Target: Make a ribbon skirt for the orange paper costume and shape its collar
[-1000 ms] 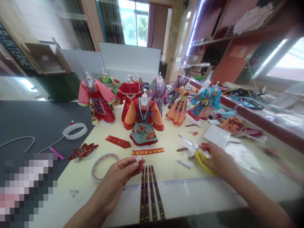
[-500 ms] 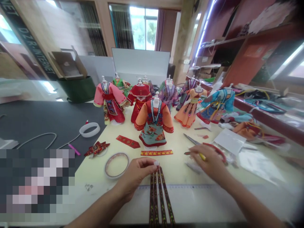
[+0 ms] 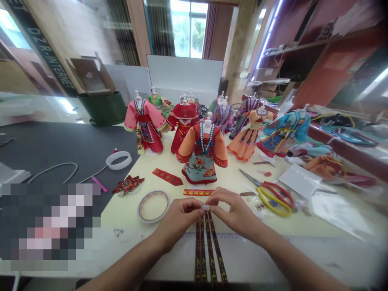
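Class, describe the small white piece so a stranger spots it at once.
On the pale table, find four dark patterned strips. By their far ends, the left hand and right hand meet at the small white piece. Unlike those long strips, it is tiny and white.

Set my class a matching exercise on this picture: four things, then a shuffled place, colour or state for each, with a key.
1. scissors
2. strips
3. white scrap
4. pink stick

A. on the dark surface
B. held in the left hand
C. red- and yellow-handled
D. four, side by side

Pairs: 1-C, 2-D, 3-B, 4-A
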The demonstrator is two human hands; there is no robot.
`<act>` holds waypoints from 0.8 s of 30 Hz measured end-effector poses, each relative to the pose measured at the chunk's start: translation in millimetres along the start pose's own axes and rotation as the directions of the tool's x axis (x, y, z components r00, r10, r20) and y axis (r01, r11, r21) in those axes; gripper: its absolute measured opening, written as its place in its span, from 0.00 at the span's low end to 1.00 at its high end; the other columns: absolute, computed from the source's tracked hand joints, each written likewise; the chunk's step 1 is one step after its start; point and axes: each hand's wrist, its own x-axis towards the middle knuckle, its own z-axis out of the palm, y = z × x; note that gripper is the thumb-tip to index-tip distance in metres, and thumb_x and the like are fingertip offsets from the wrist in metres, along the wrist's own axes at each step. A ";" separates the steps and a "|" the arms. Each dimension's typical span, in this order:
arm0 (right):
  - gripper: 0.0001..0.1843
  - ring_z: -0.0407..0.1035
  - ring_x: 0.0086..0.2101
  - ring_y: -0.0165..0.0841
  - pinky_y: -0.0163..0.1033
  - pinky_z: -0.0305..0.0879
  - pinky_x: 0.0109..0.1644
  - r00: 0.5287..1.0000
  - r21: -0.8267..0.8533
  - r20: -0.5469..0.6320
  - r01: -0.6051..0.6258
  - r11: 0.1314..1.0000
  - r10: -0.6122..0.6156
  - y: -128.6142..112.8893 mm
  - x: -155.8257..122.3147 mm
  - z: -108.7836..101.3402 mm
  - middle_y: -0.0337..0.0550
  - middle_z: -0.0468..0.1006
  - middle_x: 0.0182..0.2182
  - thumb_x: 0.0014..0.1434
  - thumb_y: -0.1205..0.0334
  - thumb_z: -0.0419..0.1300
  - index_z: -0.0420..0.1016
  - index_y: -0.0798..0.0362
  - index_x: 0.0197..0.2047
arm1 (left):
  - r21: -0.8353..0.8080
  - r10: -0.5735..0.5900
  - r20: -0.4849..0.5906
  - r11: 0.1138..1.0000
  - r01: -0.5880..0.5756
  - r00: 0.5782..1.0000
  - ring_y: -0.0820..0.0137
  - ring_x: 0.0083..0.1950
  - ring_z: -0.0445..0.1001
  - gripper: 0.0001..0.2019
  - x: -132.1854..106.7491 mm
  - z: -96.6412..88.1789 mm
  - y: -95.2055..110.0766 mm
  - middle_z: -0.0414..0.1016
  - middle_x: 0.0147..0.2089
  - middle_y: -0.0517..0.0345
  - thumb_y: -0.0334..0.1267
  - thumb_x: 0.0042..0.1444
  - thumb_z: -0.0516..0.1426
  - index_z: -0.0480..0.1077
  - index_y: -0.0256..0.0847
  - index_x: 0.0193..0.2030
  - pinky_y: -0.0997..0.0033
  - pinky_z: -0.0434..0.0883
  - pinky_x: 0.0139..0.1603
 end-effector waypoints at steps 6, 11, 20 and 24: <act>0.04 0.66 0.33 0.31 0.37 0.62 0.39 0.999 -0.022 -0.045 0.025 0.999 -0.026 1.2 -1.0 2.7 0.38 0.71 0.28 0.56 0.70 0.59 0.70 0.53 0.29 | -0.011 -0.008 0.010 1.000 0.008 1.000 0.69 0.35 0.70 0.08 1.2 2.6 -0.1 0.76 0.31 0.58 0.39 0.49 0.61 0.77 0.38 0.33 0.72 0.64 0.39; 0.06 0.65 0.33 0.32 0.38 0.62 0.37 0.993 -0.111 -0.064 0.093 0.989 -0.101 2.0 -1.5 3.7 0.40 0.70 0.27 0.56 0.70 0.56 0.68 0.53 0.29 | -0.035 -0.017 0.007 0.999 0.017 1.000 0.69 0.35 0.71 0.07 2.3 2.2 -1.8 0.77 0.31 0.58 0.39 0.48 0.61 0.76 0.37 0.31 0.71 0.64 0.39; 0.07 0.63 0.33 0.34 0.39 0.60 0.36 0.987 -0.200 -0.059 0.135 0.970 -0.150 0.6 -7.4 6.5 0.42 0.68 0.28 0.59 0.69 0.51 0.65 0.53 0.29 | -0.090 -0.059 -0.011 0.994 0.058 0.998 0.69 0.35 0.72 0.08 4.0 6.8 -6.4 0.77 0.31 0.56 0.39 0.47 0.62 0.76 0.36 0.31 0.70 0.66 0.41; 0.07 0.62 0.32 0.33 0.39 0.60 0.37 0.987 -0.126 -0.094 0.114 0.985 -0.127 6.0 -13.5 4.3 0.41 0.67 0.29 0.60 0.68 0.50 0.63 0.52 0.30 | -0.105 -0.072 -0.074 0.992 0.064 0.995 0.69 0.34 0.72 0.09 4.8 3.6 -8.2 0.77 0.30 0.55 0.39 0.49 0.60 0.75 0.35 0.32 0.70 0.67 0.41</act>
